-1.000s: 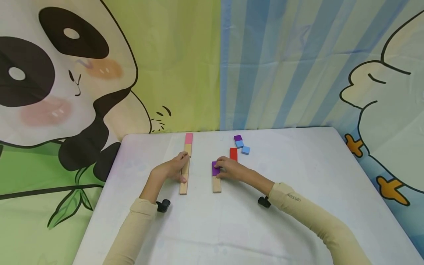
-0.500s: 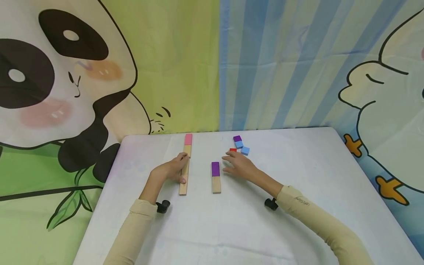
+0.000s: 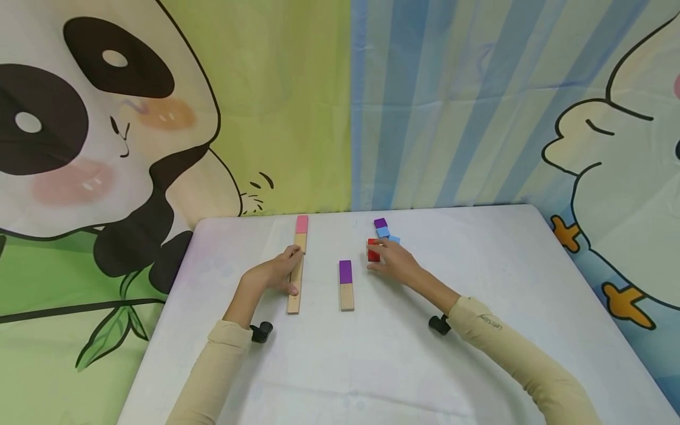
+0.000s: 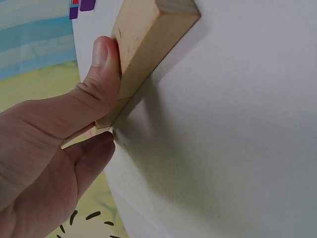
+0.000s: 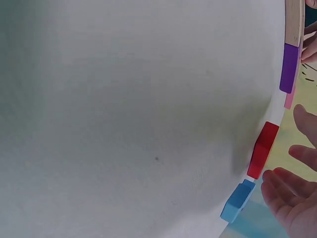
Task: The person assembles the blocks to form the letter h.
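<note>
On the left, my left hand (image 3: pixel 272 273) rests against a row of plain wooden blocks (image 3: pixel 293 304) that ends in a pink block (image 3: pixel 301 224). The left wrist view shows the thumb (image 4: pixel 101 74) flat against the nearest wooden block (image 4: pixel 148 39), the other fingertips beside the row. Over a red block (image 3: pixel 372 252), my right hand (image 3: pixel 398 264) spreads its fingers at both ends. In the right wrist view the fingers stand apart around the red block (image 5: pixel 262 150); contact cannot be made out. A purple block (image 3: pixel 345 271) adjoins a wooden block (image 3: pixel 347 297) between the hands.
Behind the right hand lie a small purple block (image 3: pixel 380 223), a blue block (image 3: pixel 382 232) and another blue block (image 3: pixel 394 239), partly covered by that hand. The white table (image 3: pixel 340 372) meets a printed curtain (image 3: pixel 297 118) at its far edge.
My right hand has let go of the purple block, then moved right and slightly back to the red block. The left hand stays in place on the wooden row.
</note>
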